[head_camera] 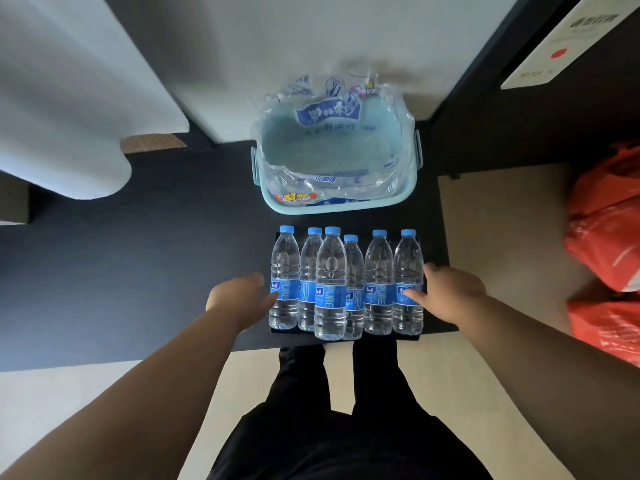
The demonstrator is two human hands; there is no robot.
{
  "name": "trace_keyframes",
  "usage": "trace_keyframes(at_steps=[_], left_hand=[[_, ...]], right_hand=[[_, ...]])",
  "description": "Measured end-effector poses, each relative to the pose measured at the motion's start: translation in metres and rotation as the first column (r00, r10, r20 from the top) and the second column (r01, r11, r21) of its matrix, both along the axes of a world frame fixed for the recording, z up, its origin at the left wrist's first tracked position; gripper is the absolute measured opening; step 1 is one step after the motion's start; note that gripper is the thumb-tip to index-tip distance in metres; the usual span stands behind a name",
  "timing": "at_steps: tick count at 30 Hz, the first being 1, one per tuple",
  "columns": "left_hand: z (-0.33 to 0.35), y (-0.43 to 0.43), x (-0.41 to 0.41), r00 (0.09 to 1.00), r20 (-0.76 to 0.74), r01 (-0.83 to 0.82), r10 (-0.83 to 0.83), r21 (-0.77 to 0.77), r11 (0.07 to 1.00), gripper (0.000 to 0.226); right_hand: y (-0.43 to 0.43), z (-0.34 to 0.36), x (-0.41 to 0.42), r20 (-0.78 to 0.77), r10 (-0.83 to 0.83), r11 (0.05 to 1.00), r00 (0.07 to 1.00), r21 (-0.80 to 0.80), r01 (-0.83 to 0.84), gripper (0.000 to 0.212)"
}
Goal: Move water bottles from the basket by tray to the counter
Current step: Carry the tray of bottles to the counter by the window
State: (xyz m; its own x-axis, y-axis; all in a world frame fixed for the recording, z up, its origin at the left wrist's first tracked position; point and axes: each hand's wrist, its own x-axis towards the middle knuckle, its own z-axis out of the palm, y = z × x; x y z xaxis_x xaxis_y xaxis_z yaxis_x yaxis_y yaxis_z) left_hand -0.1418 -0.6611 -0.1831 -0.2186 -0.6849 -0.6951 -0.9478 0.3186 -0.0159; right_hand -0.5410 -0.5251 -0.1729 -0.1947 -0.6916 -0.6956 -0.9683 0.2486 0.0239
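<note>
Several clear water bottles (330, 282) with blue caps and blue labels stand upright in a tight group on a black tray (377, 337), which rests on a dark surface. Beyond the tray sits a light blue basket (311, 207) lined with crumpled clear plastic wrap; no bottles show inside it. My left hand (239, 296) is at the tray's left side, fingers spread and close to the leftmost bottle. My right hand (450, 292) is at the tray's right side, its thumb across the rightmost bottle's label. Neither hand visibly grips anything.
A white wall or cabinet panel (311, 46) rises behind the basket. Red-orange plastic bags (609, 237) lie on the beige floor at the right. A white rounded surface (69, 116) is at the upper left. My legs in black trousers (339, 393) stand just before the tray.
</note>
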Motion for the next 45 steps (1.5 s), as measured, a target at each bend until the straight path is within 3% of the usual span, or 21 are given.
trace_keyframes(at_steps=[9, 15, 18, 21, 25, 29, 32, 34, 39, 45], left_hand=[[-0.015, -0.002, -0.011, 1.0, 0.001, 0.022, -0.022, 0.016, 1.0, 0.069], [-0.022, 0.01, -0.023, 0.989, -0.066, -0.132, 0.135, 0.036, 0.991, 0.052], [-0.026, 0.012, -0.029, 0.956, -0.088, -0.271, 0.28, 0.101, 0.957, 0.055], [-0.03, 0.018, -0.041, 0.881, -0.094, -0.453, 0.464, 0.114, 0.884, 0.069], [-0.036, 0.029, -0.053, 0.751, -0.15, -0.631, 0.643, 0.124, 0.766, 0.068], [-0.039, 0.027, -0.06, 0.614, -0.159, -0.757, 0.773, 0.16, 0.634, 0.071], [-0.041, 0.029, -0.065, 0.504, -0.176, -0.821, 0.845, 0.207, 0.533, 0.071], [-0.041, 0.032, -0.069, 0.44, -0.167, -0.851, 0.883, 0.238, 0.469, 0.081], [-0.041, 0.026, -0.067, 0.38, -0.132, -0.874, 0.915, 0.272, 0.402, 0.107], [-0.046, 0.019, -0.062, 0.37, -0.078, -0.884, 0.926, 0.275, 0.377, 0.123]], right_hand=[[0.001, -0.015, 0.008, -0.002, -0.128, 0.988, 0.992, 0.082, 0.128, 0.091], [0.012, -0.033, 0.016, 0.224, -0.418, 0.903, 0.88, -0.002, 0.429, 0.077], [0.013, -0.037, 0.024, 0.309, -0.513, 0.84, 0.801, -0.013, 0.543, 0.069], [0.017, -0.041, 0.032, 0.368, -0.62, 0.74, 0.693, -0.019, 0.672, 0.059], [0.016, -0.05, 0.048, 0.386, -0.791, 0.534, 0.474, 0.058, 0.844, 0.049], [0.004, -0.056, 0.061, 0.315, -0.925, 0.257, 0.214, 0.101, 0.961, 0.071], [0.001, -0.058, 0.068, 0.315, -0.944, 0.144, 0.099, 0.123, 0.982, 0.077], [0.0, -0.059, 0.07, 0.317, -0.946, 0.119, 0.072, 0.131, 0.984, 0.084], [-0.009, -0.052, 0.068, 0.271, -0.96, 0.115, 0.066, 0.169, 0.979, 0.117], [-0.01, -0.05, 0.057, 0.26, -0.962, 0.136, 0.08, 0.205, 0.969, 0.119]])
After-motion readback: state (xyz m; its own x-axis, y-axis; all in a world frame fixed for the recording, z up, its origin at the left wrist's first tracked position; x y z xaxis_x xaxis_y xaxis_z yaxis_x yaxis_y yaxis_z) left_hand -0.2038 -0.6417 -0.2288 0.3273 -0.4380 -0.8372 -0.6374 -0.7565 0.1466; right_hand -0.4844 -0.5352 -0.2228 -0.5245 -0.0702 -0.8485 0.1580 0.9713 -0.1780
